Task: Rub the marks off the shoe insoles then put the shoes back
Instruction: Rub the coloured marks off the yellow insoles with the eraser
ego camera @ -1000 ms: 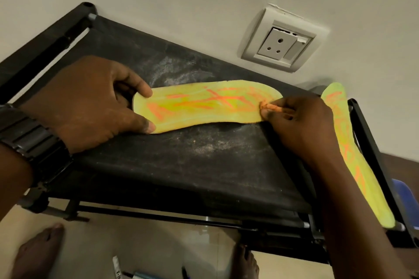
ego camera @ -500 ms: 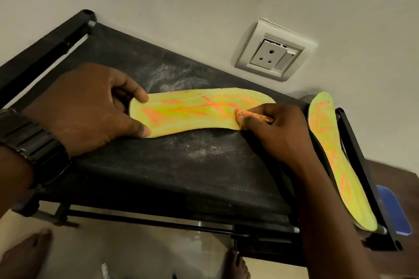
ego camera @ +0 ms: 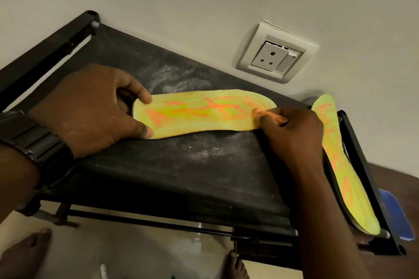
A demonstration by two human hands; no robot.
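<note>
While my left hand point(ego camera: 90, 108) pins the heel end of the yellow insole point(ego camera: 199, 113) flat to the shelf point(ego camera: 181, 165), thumb and forefinger curled onto its edges, my right hand point(ego camera: 294, 133) has its grip closed on a small orange eraser point(ego camera: 269, 116) pressed to the toe end. Orange marks cover most of the insole, so I judge the rubbing barely begun. Good practice: short, firm strokes directed away from the pinned end, so that the thin sheet does not buckle. A second insole point(ego camera: 340, 165), equally marked, lies along the shelf's right rail. The shelf is dusty black fabric in a black frame, against a pale wall carrying a socket point(ego camera: 275, 54); tiled floor lies below.
</note>
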